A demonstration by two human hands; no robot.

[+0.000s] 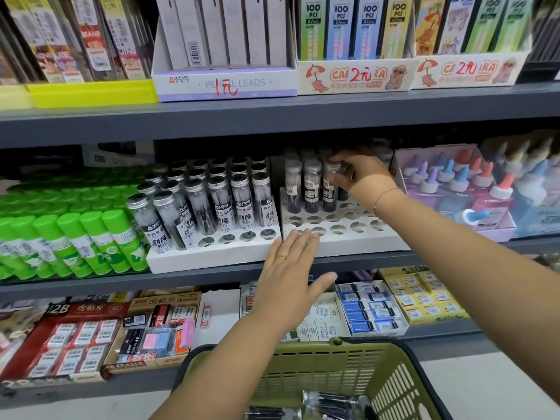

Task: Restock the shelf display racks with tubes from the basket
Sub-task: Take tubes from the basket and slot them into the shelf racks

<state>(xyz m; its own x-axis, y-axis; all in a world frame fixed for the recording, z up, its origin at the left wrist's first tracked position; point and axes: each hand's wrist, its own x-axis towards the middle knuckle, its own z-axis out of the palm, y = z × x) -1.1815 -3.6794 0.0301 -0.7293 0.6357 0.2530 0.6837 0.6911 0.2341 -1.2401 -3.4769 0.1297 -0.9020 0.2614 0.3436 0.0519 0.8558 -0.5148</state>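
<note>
Right rack (342, 237): few tubes, most holes empty; I judge much left.
Left rack (212, 256): nearly full, some front holes empty.
Basket (394, 374): more tubes (327, 401) inside, under my arms.
Left hand (291, 268): flat, fingers together, fingertips on right rack's front.
Right hand (360, 174): pinching cap of tube (330, 189) standing in right rack.

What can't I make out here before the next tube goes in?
Head view: the right hand covers the top of the tube it grips and the holes behind.
Head view: the bottom edge cuts off the basket; its tubes cannot be counted.
Head view: the right rack's back row is lost in shelf shadow.
</note>
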